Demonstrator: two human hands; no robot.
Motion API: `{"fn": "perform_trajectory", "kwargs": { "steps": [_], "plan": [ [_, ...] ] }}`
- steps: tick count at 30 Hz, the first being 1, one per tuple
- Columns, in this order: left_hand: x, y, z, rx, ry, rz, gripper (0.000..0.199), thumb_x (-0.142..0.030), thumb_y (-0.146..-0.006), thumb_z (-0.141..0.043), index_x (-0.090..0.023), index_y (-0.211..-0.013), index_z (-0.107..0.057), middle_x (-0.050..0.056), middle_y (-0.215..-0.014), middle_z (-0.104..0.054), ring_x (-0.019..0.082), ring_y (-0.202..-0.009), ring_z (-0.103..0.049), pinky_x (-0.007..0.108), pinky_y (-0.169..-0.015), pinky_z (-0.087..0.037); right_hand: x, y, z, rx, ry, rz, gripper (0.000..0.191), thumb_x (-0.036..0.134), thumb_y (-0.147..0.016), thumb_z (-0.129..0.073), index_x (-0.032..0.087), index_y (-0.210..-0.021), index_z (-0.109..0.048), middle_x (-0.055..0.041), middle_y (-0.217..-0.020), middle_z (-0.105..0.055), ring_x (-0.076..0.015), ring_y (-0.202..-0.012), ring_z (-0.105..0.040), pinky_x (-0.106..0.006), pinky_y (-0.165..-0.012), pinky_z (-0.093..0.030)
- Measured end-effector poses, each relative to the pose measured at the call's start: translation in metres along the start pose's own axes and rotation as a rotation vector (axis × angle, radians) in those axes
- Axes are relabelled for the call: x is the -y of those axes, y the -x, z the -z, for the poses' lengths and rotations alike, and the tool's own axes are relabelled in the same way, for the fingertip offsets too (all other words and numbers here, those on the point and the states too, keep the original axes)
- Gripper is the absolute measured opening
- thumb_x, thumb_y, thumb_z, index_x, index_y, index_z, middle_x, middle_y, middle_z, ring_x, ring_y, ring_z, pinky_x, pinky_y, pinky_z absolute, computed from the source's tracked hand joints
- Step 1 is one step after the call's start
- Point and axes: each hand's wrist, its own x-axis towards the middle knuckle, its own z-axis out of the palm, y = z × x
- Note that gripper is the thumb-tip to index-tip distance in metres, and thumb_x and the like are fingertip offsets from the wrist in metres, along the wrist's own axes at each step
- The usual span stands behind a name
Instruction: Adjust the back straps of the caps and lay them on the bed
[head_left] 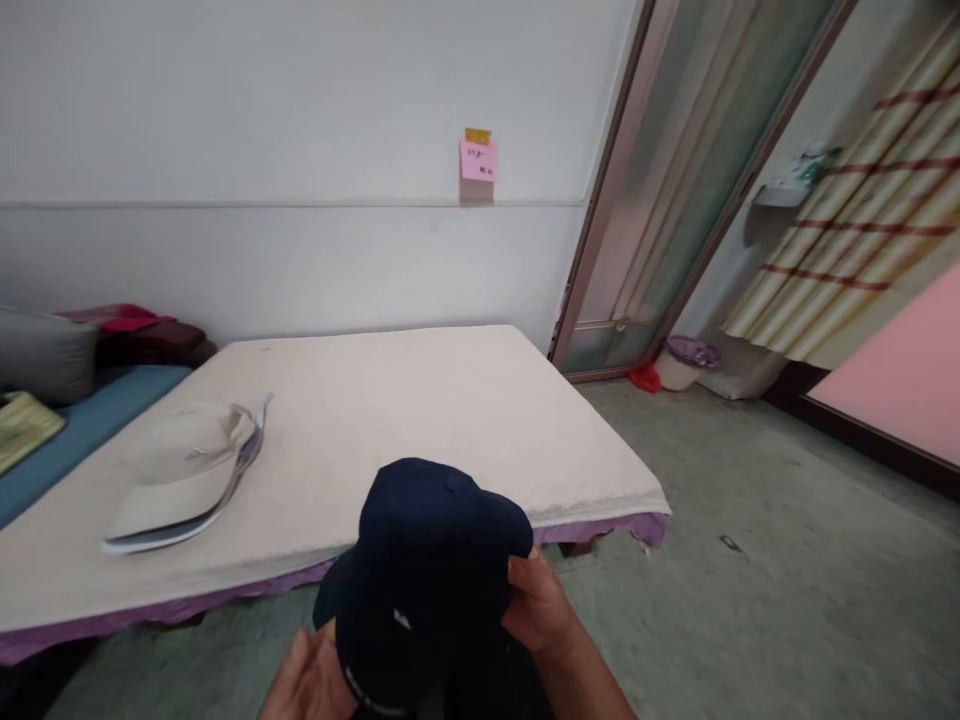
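Note:
Dark navy caps, at least two nested or overlapping, are held between my two hands in front of the bed's near edge. My right hand grips their right side, its fingertips partly behind the fabric. At the lower left, my left hand supports them from the side, with some fingers hidden. On the left part of the bed lies a beige cap stacked on others, their brims pointing toward the front left.
The bed has a pale cover and purple cloth below its edge. A grey pillow lies far left. A pink note hangs on the wall. A bin stands on the floor beside the sliding door.

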Motion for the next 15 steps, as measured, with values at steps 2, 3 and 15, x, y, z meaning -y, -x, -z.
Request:
{"fn": "perform_trajectory", "kwargs": {
  "steps": [2, 3, 15],
  "plan": [
    [-0.016, 0.001, -0.001, 0.065, 0.1, 0.019, 0.047, -0.07, -0.062, -0.063, -0.028, -0.077, -0.077, 0.01, -0.081, -0.077, 0.038, -0.105, -0.063, 0.05, -0.088, -0.049, 0.002, 0.006, -0.003, 0.039, 0.043, -0.014, 0.038, 0.024, -0.062, -0.082, 0.021, -0.099, -0.071, -0.0035, -0.085, -0.075, -0.0193, -0.07, -0.069, -0.032, -0.071, -0.054],
    [-0.023, 0.001, -0.003, 0.114, 0.147, 0.034, 0.041, -0.065, -0.065, -0.065, -0.027, -0.075, -0.078, 0.008, -0.076, -0.077, 0.036, -0.1, -0.067, 0.047, -0.09, -0.049, 0.003, 0.008, -0.004, 0.06, 0.079, -0.024, 0.041, 0.023, -0.062, -0.082, 0.02, -0.101, -0.07, -0.005, -0.088, -0.075, -0.0205, -0.073, -0.069, -0.034, -0.075, -0.053],
    [-0.067, 0.012, -0.043, 0.582, 0.309, 0.084, 0.033, -0.03, -0.092, -0.046, -0.019, -0.104, -0.075, 0.003, -0.098, -0.077, 0.022, -0.088, -0.072, 0.028, -0.086, -0.054, 0.013, 0.016, -0.001, 0.235, 0.377, -0.052, 0.055, 0.029, -0.062, -0.083, 0.022, -0.114, -0.067, -0.0094, -0.109, -0.07, -0.0256, -0.1, -0.064, -0.04, -0.092, -0.046]
  ]
}}
